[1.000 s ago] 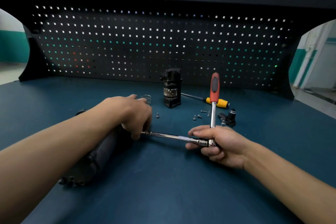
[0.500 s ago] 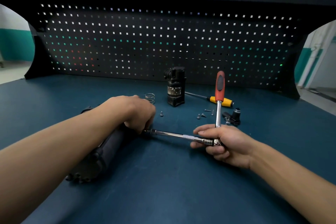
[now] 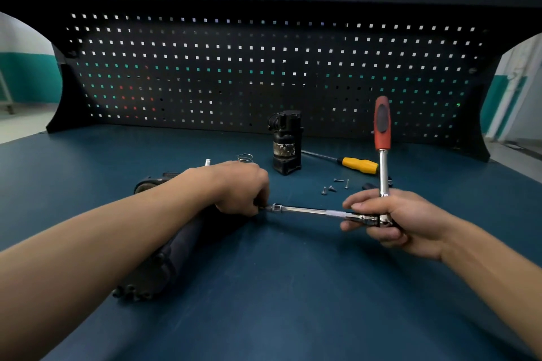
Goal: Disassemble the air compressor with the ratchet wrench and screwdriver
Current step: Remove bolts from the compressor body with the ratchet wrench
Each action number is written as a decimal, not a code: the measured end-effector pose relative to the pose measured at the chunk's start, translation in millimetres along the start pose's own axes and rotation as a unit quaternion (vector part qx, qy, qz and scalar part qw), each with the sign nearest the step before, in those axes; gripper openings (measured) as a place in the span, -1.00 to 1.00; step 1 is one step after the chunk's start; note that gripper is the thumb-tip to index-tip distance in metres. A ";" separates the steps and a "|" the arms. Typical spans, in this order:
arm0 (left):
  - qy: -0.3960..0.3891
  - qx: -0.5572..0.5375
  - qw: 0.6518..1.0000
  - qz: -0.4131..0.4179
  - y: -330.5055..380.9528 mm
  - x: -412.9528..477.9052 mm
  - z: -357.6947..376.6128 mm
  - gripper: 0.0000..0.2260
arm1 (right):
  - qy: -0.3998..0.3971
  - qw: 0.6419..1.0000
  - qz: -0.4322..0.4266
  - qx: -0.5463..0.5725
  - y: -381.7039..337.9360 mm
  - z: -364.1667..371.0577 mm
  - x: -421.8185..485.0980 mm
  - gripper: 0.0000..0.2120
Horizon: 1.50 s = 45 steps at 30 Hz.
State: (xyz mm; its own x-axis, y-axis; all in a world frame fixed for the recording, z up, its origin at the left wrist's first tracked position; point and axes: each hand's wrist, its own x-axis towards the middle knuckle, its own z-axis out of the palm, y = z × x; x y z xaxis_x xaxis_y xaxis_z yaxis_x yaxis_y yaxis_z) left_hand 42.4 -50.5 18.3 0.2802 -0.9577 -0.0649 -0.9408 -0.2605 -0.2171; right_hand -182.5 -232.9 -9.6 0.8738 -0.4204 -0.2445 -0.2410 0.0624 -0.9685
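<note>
The dark cylindrical air compressor body [image 3: 173, 252] lies on the blue table, running under my left forearm. My left hand [image 3: 237, 187] grips its right end where the socket tip meets it. A ratchet wrench [image 3: 382, 126] with an orange and black handle stands upright; its chrome extension bar [image 3: 308, 210] runs flat leftward to the compressor. My right hand [image 3: 390, 218] is closed around the ratchet head. A yellow-handled screwdriver [image 3: 357, 165] lies on the table behind the wrench.
A removed black compressor part [image 3: 286, 142] stands upright at the back centre. A small spring [image 3: 245, 157], a short metal pin [image 3: 207, 161] and several loose screws [image 3: 333, 186] lie on the table. A black pegboard [image 3: 264, 73] walls the back edge.
The ratchet handle stays upright with both hands holding the same grip. The camera has shifted slightly, bringing the metal pin into view behind my left hand.
</note>
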 end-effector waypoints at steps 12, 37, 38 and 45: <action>0.010 0.015 1.000 -0.013 1.9 15.4 2.0 -0.80 | 0.007 0.999 -0.020 -0.036 0.5 -23.6 1.2 -0.89; 0.106 -0.275 0.955 -0.037 -7.0 66.6 -32.5 -0.75 | -0.171 0.985 0.000 -0.034 20.2 -25.9 9.1 -0.88; 0.104 -0.273 0.956 -0.034 0.0 73.1 -35.3 -0.77 | -0.175 0.984 0.000 -0.035 20.6 -25.9 9.3 -0.87; 0.063 -0.192 0.979 0.003 61.5 127.9 -8.3 -0.83 | -0.196 0.980 -0.018 -0.033 23.7 -28.0 9.4 -0.88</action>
State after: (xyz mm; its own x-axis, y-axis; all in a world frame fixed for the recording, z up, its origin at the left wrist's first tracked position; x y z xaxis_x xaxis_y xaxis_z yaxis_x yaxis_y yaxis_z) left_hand 18.7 -190.0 4.7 0.2709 -0.9607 0.0614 -0.9518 -0.2578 0.1660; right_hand -191.8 -260.7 -33.5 0.9743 -0.0408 -0.2213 -0.2219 -0.0100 -0.9750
